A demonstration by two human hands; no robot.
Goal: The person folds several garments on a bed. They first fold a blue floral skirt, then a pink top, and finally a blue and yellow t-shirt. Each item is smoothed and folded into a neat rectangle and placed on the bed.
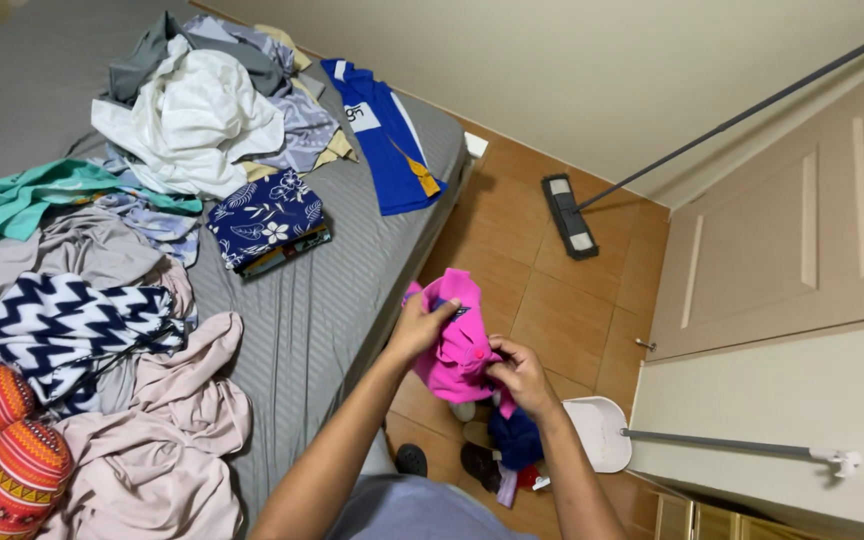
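- Both hands are up in front of the person, off the edge of the bed (352,300), and between them hangs a bright pink garment (457,345), held in the air above the tiled floor (552,320).
- The left hand (420,325) grips the pink garment's upper left side, fingers curled over the fabric with the thumb on top.
- The right hand (520,375) comes in from below right, its fingers pressed together, pinching a fold at the garment's lower edge.
- Over on the bed, a folded navy floral cloth (267,222) lies well apart from the hands, with a blue jersey (384,140) beyond it near the far corner.
- A heap of white and grey clothes (197,110) sits at the far side; a zigzag-patterned cloth (67,325) and a beige garment (167,430) lie nearer.
- A flat mop (569,215) rests on the floor by the wall.
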